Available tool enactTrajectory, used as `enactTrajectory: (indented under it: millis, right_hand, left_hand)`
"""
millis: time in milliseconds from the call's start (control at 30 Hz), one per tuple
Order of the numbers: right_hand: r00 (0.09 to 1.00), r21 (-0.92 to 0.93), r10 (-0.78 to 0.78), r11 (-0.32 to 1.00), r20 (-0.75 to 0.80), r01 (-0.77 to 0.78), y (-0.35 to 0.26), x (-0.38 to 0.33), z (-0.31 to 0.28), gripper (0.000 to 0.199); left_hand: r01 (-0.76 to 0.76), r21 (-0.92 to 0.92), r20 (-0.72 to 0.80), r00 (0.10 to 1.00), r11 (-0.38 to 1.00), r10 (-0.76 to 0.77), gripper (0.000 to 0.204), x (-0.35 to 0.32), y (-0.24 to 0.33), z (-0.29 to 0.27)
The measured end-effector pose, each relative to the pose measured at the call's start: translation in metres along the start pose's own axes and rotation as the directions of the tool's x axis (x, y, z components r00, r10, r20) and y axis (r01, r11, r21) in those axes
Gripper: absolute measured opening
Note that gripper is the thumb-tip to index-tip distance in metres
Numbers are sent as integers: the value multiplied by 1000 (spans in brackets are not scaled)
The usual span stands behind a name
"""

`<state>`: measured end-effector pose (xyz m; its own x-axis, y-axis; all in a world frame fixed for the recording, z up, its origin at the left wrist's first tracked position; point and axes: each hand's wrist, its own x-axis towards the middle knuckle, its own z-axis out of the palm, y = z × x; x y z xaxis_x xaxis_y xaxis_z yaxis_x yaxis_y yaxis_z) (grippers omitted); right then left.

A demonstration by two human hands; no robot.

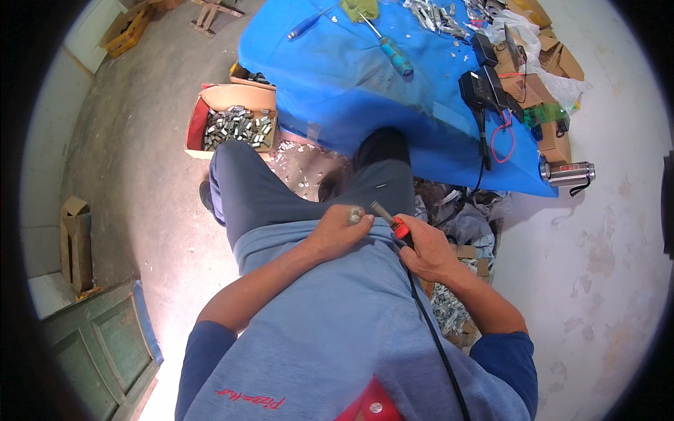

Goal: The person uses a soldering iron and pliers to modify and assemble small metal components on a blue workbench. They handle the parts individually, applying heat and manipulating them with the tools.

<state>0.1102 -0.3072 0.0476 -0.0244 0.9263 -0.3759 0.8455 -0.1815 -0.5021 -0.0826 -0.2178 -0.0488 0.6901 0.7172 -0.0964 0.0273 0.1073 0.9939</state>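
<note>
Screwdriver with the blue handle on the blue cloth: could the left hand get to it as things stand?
Probably not yet: the left hand pinches a small metal piece, and the screwdriver lies far across the blue cloth, beyond the knees.

1. Open cardboard box (232, 119) w/ red inner flap is sitting on floor, just left of blue-covered desk (337, 77), holding small grey metal pcs.
2. Brown cardboard boxes (537, 77) are piling at desk's right edge, flaps open.
3. Yellowish carton (126, 28) is lying top left on floor.
4. Small tall brown box (76, 242) is standing by left wall.
</note>
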Motion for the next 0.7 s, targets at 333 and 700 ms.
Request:
enactTrajectory:
  millis: [333, 700]
  right_hand:
    - [972, -126, -189, 977, -138, 172, 3, 6, 19, 70]
    - [964, -185, -202, 968, -173, 170, -5, 7, 22, 64]
  left_hand:
    - [-65, -68, -16, 998, 996, 64, 21, 3, -2, 2]
    - [-19, -45, 21, 1000, 999, 20, 23, 1, 8, -2]
